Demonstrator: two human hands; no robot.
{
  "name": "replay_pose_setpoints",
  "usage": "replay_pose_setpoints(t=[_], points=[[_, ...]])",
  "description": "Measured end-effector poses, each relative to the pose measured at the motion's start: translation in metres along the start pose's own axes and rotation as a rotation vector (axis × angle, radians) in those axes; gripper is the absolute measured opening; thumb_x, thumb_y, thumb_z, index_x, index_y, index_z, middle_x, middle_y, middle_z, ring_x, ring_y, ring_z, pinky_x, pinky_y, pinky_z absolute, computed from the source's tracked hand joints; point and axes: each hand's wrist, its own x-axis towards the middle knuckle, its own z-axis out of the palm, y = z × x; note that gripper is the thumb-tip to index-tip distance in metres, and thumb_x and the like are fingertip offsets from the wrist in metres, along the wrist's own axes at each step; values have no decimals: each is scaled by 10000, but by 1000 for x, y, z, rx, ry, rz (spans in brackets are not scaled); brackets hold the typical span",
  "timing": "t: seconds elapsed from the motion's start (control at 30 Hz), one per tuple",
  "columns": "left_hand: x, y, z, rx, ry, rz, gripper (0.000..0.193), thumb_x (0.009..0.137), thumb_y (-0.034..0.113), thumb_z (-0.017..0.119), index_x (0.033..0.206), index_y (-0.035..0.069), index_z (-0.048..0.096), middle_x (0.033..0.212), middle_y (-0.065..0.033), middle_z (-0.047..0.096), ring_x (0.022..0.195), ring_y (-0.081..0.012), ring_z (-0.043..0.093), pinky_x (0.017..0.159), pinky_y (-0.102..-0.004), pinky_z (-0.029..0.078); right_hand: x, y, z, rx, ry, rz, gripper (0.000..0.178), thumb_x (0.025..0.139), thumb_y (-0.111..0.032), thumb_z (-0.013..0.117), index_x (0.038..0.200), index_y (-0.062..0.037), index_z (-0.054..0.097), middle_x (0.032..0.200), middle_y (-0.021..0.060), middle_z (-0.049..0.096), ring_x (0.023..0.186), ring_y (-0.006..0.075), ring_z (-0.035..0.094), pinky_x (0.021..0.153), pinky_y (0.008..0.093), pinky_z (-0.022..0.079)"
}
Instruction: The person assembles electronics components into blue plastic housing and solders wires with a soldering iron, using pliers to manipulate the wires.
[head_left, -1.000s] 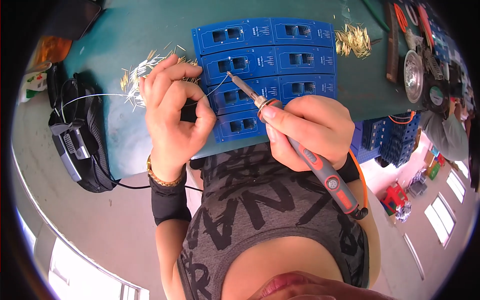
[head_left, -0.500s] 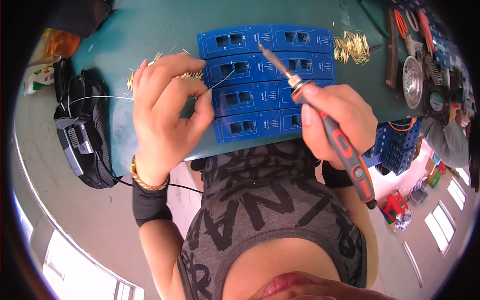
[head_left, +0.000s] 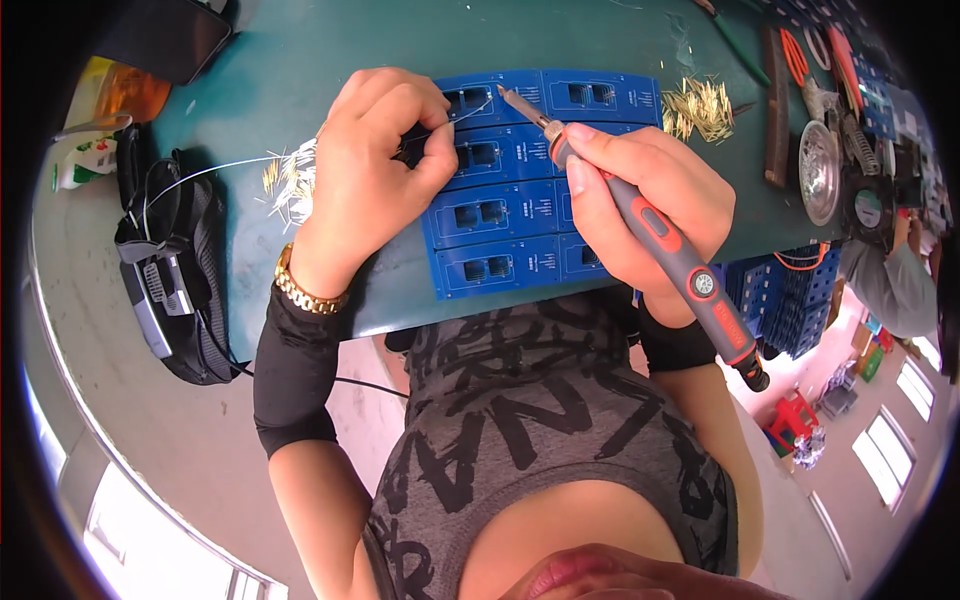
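My right hand is closed round a grey and orange soldering iron, whose tip reaches the top row of a blue circuit board panel. Pinched between thumb and finger of my left hand is a thin solder wire. Its free end meets the iron's tip or lies very close to it, beside a rectangular cutout at the panel's upper left. From behind my left hand the wire runs back to a black mesh bag. The left hand hides the panel's upper left corner.
Loose thin pins lie in one pile by my left wrist and another pile right of the panel. Farther right are a round metal dish, a dark bar and orange-handled tools. Stacked blue boards stand below the table's right edge.
Both hands have moved farther up the panel, the left one also rightward. The iron's tip and the wire's end have come together at the top row. The panel looks slightly shifted downward.
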Motion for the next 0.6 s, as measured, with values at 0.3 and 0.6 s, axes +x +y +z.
replay_pose_setpoints(t=[0.3,0.6], points=[[-2,-4,3,-4,33,-5,169,668,-38,679,760,55,571,864,-64,647,841,-282,595,743,-366,503,1,10,18,-17,119,-120,237,681,43,747,903,-30,708,611,55,576,474,178,564,434,273,443],[1,-2,3,7,14,-28,168,662,-43,668,745,55,559,850,-63,635,843,-278,588,739,-359,495,-1,8,19,-67,102,-156,239,654,41,740,880,-25,702,589,44,551,463,186,543,420,278,421]])
